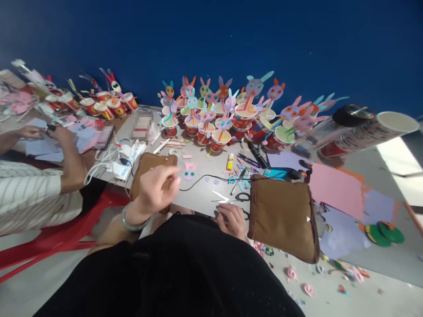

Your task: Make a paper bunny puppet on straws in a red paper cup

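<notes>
My left hand (157,190) is raised over the near edge of the table, beside a brown cloth cushion (145,162). Its fingers are curled together, and whatever they may hold is hidden. Resting at the table edge, my right hand (231,219) has its fingers loosely stretched and appears to hold nothing. Just beyond its fingertips lie scissors (226,199) with spread blades and black handles. Small paper pieces lie in front of me: a lilac shape with green dots (189,175), a pink strip (187,156) and lilac ovals (216,181).
Paper cups with paper rabbits (220,138) stand along the blue wall. A glue stick (230,162), markers (257,155) and scraps lie before them. Another brown cushion (280,218), pink paper (337,189) and stacked cups (360,136) are right. A co-worker's hands (61,134) handle paper at left.
</notes>
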Demonstrator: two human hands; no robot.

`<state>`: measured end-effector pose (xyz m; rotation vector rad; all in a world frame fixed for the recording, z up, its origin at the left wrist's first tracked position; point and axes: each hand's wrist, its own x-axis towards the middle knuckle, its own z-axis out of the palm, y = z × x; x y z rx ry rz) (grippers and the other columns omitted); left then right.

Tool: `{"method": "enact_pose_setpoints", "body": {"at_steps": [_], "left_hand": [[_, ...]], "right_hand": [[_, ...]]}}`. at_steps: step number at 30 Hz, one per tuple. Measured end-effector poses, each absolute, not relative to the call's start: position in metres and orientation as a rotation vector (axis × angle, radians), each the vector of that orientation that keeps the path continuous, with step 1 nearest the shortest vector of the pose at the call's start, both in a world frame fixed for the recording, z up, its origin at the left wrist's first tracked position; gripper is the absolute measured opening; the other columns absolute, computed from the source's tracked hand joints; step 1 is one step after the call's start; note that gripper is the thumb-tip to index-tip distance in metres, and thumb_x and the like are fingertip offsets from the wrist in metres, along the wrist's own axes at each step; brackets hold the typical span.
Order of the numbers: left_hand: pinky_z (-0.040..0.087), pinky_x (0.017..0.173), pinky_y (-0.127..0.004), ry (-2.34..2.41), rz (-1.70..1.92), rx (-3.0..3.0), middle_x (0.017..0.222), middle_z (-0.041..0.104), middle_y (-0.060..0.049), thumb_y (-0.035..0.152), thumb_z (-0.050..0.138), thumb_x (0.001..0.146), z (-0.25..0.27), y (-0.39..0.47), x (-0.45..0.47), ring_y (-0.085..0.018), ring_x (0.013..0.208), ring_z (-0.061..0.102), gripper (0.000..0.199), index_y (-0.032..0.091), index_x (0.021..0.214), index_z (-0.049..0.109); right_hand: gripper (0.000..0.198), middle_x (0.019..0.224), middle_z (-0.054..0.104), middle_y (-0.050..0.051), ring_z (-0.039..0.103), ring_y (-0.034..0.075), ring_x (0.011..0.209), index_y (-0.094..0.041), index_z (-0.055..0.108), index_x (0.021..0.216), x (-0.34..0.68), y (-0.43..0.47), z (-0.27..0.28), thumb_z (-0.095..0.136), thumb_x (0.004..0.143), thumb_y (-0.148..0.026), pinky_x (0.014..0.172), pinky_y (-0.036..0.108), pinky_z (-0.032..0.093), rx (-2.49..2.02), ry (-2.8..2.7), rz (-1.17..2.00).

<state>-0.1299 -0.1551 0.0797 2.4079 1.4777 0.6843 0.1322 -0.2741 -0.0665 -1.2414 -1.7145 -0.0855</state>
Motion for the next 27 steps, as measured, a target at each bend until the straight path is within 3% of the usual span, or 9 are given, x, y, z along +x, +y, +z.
{"method": "enact_pose_setpoints", "body": {"at_steps": [5,10,14,23,27], "left_hand": [[0.048,0.099,-0.043,1.638,0.257,2.412,0.107,0.072,-0.013,0.031,0.062,0.09,0.044,-0.109,-0.094,-0.03,0.109,0.065,0.021,0.017,0.102,0.073],[0.045,0.096,-0.045,1.673,-0.055,2.453,0.116,0.068,-0.017,0.04,0.063,0.089,0.021,-0.096,-0.081,-0.034,0.117,0.058,0.032,0.014,0.106,0.073],[0.044,0.096,-0.046,1.688,-0.125,2.49,0.119,0.067,-0.018,0.044,0.065,0.087,0.016,-0.098,-0.073,-0.036,0.118,0.056,0.04,0.012,0.111,0.07],[0.045,0.092,-0.046,1.682,-0.108,2.529,0.115,0.066,-0.017,0.039,0.063,0.088,0.005,-0.095,-0.076,-0.036,0.114,0.058,0.035,0.013,0.111,0.065],[0.046,0.092,-0.047,1.638,-0.041,2.566,0.118,0.066,-0.017,0.035,0.064,0.088,0.002,-0.096,-0.081,-0.037,0.113,0.059,0.037,0.013,0.117,0.062]], "right_hand": [[0.026,0.098,0.075,0.007,0.07,0.023,0.089,-0.023,0.067,0.105,0.134,-0.276,-0.063,0.068,0.084,-0.007,0.077,0.038,0.054,-1.249,-1.718,-0.043],[0.025,0.095,0.075,0.006,0.07,0.022,0.087,-0.022,0.065,0.106,0.14,-0.275,-0.058,0.066,0.087,-0.007,0.075,0.037,0.053,-1.264,-1.742,-0.087],[0.021,0.093,0.074,0.005,0.069,0.021,0.086,-0.022,0.064,0.103,0.153,-0.278,-0.053,0.064,0.088,-0.008,0.078,0.037,0.053,-1.346,-1.712,-0.136],[0.017,0.091,0.076,0.004,0.071,0.022,0.087,-0.022,0.065,0.098,0.224,-0.286,-0.033,0.064,0.087,-0.01,0.084,0.037,0.051,-1.62,-1.594,-0.463],[0.01,0.094,0.076,0.007,0.07,0.024,0.092,-0.02,0.067,0.098,0.273,-0.287,-0.021,0.06,0.09,-0.019,0.091,0.04,0.05,-1.865,-1.509,-0.575]]}}
